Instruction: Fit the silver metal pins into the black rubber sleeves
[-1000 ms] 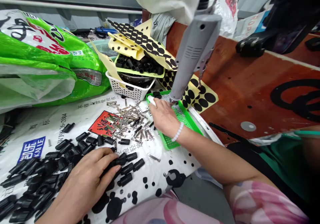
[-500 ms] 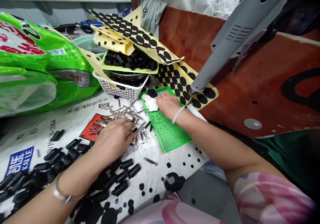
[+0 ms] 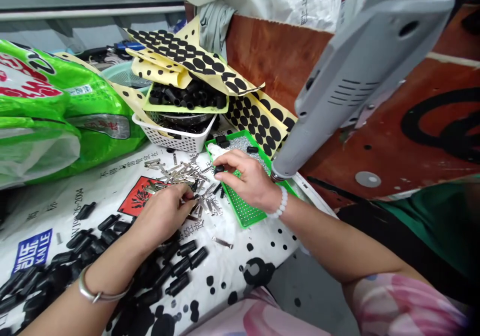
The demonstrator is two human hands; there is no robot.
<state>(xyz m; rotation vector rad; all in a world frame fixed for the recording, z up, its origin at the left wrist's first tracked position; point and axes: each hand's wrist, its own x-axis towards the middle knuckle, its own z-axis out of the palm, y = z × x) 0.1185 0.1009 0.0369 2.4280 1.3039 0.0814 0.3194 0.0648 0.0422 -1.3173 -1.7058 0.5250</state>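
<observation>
Right hand (image 3: 249, 178) pinches a short black sleeve (image 3: 219, 169), apparently rubber; left hand (image 3: 161, 216) touches heaped steel clips (image 3: 183, 178).

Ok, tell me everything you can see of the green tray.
The green tray is shallow and rectangular, plastic by its look, with a raised rim and a floor pierced by rows of small holes. It lies flat on a printed white sheet. Silvery granules cover its far part, along with a white wad and a small black tube. The right hand hangs over it, hiding its middle.
</observation>
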